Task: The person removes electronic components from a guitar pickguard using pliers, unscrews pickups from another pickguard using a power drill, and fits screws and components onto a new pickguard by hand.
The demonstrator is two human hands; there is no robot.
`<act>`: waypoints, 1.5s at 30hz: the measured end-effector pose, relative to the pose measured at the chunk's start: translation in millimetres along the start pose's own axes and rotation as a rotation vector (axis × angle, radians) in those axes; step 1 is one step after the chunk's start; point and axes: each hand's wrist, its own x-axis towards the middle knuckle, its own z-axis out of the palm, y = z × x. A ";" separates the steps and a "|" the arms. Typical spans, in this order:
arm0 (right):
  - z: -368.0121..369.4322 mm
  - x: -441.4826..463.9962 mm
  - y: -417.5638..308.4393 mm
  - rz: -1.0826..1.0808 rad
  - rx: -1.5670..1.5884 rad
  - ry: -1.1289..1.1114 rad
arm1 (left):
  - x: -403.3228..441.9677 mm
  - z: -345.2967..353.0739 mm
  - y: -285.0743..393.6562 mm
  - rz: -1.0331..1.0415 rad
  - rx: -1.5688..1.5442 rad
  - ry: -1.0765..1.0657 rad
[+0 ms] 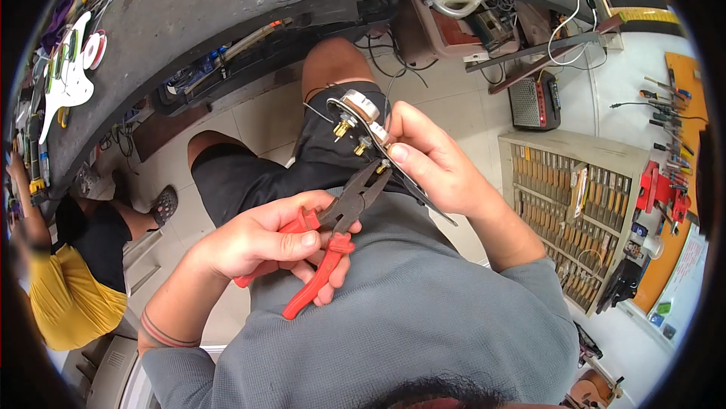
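My left hand is closed around a pair of red-handled pliers, whose dark jaws point up and to the right. My right hand grips a thin curved plate carrying potentiometers, held above my lap. Brass-coloured threaded shafts stick out from the plate's left side. The jaw tips meet the lowest brass shaft, near my right thumb; whether they clamp it I cannot tell. A thin dark strip hangs below my right fingers. Wires loop around the upper end of the plate.
A dark workbench curves across the front, with a white guitar pickguard at its left. Another person in a yellow top sits at left. On the right stand a drawer cabinet and a small speaker box.
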 end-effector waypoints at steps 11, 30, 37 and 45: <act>3.8 -0.1 7.9 -0.046 -0.001 0.006 | 2.4 9.5 -6.0 0.022 0.006 0.030; 3.4 3.1 0.5 0.016 -0.154 -0.066 | -4.7 18.8 7.1 -0.040 0.245 0.179; 5.7 3.5 -4.9 -0.008 -0.160 -0.037 | -5.8 29.1 6.8 -0.067 0.330 0.284; 1.6 10.5 -4.1 -0.003 -0.147 0.016 | -8.0 10.7 15.9 -0.010 0.253 0.122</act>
